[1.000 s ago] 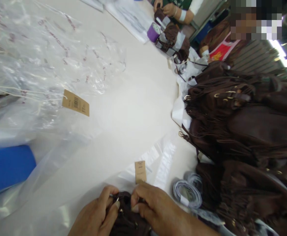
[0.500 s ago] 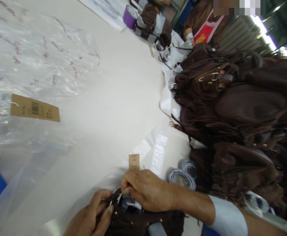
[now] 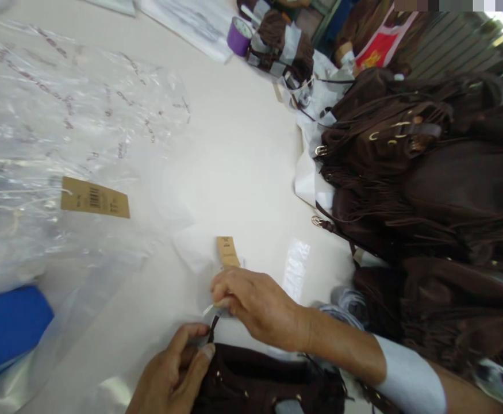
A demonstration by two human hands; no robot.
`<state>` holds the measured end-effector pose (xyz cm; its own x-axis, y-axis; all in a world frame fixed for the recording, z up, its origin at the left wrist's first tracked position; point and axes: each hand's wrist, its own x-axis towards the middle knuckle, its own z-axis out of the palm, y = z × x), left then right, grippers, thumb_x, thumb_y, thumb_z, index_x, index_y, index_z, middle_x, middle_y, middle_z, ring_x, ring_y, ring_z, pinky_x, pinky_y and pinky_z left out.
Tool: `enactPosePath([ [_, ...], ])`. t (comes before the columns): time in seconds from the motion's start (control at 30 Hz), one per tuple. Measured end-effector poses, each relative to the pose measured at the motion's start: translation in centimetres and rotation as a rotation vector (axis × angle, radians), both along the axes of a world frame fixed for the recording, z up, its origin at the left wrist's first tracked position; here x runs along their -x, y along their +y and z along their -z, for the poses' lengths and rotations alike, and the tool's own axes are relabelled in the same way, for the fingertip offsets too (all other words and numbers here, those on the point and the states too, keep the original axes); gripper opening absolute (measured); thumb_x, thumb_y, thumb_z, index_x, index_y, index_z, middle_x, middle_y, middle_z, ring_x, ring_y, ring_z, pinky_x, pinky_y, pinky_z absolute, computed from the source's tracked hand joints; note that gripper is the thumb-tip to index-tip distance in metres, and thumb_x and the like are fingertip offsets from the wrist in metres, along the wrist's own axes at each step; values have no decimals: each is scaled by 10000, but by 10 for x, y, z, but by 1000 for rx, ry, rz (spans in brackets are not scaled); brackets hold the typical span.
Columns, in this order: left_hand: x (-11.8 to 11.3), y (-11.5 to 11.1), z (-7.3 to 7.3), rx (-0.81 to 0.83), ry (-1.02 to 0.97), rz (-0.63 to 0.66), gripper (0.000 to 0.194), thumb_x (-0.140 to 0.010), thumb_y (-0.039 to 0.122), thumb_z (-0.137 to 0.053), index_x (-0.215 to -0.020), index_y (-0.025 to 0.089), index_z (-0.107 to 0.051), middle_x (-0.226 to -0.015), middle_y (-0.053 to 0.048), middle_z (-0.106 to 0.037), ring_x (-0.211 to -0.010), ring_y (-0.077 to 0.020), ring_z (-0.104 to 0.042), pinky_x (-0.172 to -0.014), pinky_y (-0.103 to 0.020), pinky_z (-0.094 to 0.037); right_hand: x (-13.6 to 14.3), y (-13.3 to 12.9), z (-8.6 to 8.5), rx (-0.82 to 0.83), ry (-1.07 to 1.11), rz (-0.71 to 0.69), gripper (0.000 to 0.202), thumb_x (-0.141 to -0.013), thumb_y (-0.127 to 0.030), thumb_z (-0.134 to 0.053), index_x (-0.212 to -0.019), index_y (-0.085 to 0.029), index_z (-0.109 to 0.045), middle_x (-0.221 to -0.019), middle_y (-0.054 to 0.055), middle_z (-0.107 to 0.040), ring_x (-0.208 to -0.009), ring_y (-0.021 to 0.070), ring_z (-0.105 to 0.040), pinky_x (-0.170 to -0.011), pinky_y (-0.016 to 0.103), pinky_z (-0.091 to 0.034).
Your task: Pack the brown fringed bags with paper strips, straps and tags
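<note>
A dark brown bag (image 3: 272, 382) with small gold studs lies at the bottom of the view, its top opening facing up. My left hand (image 3: 177, 368) pinches a thin dark strap (image 3: 213, 328) at the bag's left corner. Just above it, my right hand (image 3: 255, 305) is closed, thumb and fingertips together on the upper end of that strap, with a bit of white string beside them. A small tan tag (image 3: 227, 251) shows just beyond my right fingertips.
Clear printed plastic (image 3: 83, 115) covers the left, with a tan barcode tag (image 3: 95, 197) on it and a blue object (image 3: 10, 330) below. Dark fringed bags (image 3: 449, 172) are piled at the right. Purple tape (image 3: 239, 36) sits at the top; a person's hand (image 3: 345, 53) shows behind.
My right hand has risen from the bag's opening, and the strap now stretches between my hands. The grey-and-clear item in the opening is no longer visible. The view has shifted left.
</note>
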<state>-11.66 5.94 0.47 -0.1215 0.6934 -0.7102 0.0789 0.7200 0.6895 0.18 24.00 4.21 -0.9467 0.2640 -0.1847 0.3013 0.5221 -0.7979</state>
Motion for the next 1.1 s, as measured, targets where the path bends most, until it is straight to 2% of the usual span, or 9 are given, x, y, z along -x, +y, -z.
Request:
enactPosePath([
  [0.07,3,7,-1,-16,43,44,419,-935,557,-370,-1173,233,-488,-606,51,-585,-590,-178,-595,-592,-270,-428,-10,-5,-12,38,-32,136,125,-1014,-203,-387,-982,-195,-508,-992,41,-613,-940,146,-565,-841,279,-444],
  [0.13,6,15,-2,-25,109,135,351,-933,512,-403,-1131,252,-531,-640,43,-605,-633,-184,-606,-614,-276,-396,-19,-13,-21,89,-123,213,110,-1005,-215,-425,-959,-204,-525,-920,10,-618,-861,130,-574,-780,256,-439],
  [0.2,9,24,-2,-16,194,245,266,-915,451,-449,-1039,251,-572,-680,26,-625,-674,-196,-611,-632,-288,-361,-27,-22,-23,131,-233,235,87,-985,-207,-465,-940,-216,-539,-857,-21,-621,-782,114,-574,-718,233,-426],
  [0.3,12,32,-2,6,304,343,169,-896,340,-438,-900,228,-564,-712,-1,-636,-698,-211,-604,-641,-303,-322,-31,-35,-15,122,-326,179,58,-951,-192,-496,-950,-221,-546,-851,-25,-631,-753,116,-583,-693,228,-419],
  [0.37,14,32,-1,6,326,336,134,-883,286,-415,-843,226,-528,-705,-3,-629,-695,-209,-596,-639,-303,-313,-29,-41,-9,72,-334,109,87,-931,-177,-487,-977,-219,-548,-898,-9,-642,-777,129,-597,-708,240,-424],
  [0.47,19,28,1,3,255,271,144,-883,278,-397,-780,234,-486,-625,26,-597,-645,-188,-589,-615,-286,-317,-22,-44,-5,-29,-339,15,127,-924,-184,-456,-999,-213,-555,-944,14,-650,-797,155,-613,-710,265,-435],
  [0.63,29,26,2,-26,136,234,281,-930,346,-361,-734,235,-530,-515,55,-570,-567,-170,-587,-589,-274,-335,-12,-44,-11,-102,-338,-54,143,-936,-217,-427,-976,-192,-562,-942,34,-654,-779,170,-619,-677,273,-445],
  [0.77,30,28,1,-35,153,229,334,-942,342,-335,-698,234,-537,-517,47,-593,-592,-170,-610,-608,-275,-353,-6,-44,-16,-153,-366,-136,145,-916,-194,-434,-955,-166,-571,-923,54,-660,-755,179,-619,-632,275,-436],
  [1.1,30,25,2,-30,174,216,321,-936,346,-351,-713,235,-552,-517,34,-607,-635,-188,-625,-622,-280,-369,-1,-49,-10,-199,-376,-133,145,-913,-205,-426,-947,-176,-563,-913,53,-671,-731,183,-628,-598,281,-415],
])
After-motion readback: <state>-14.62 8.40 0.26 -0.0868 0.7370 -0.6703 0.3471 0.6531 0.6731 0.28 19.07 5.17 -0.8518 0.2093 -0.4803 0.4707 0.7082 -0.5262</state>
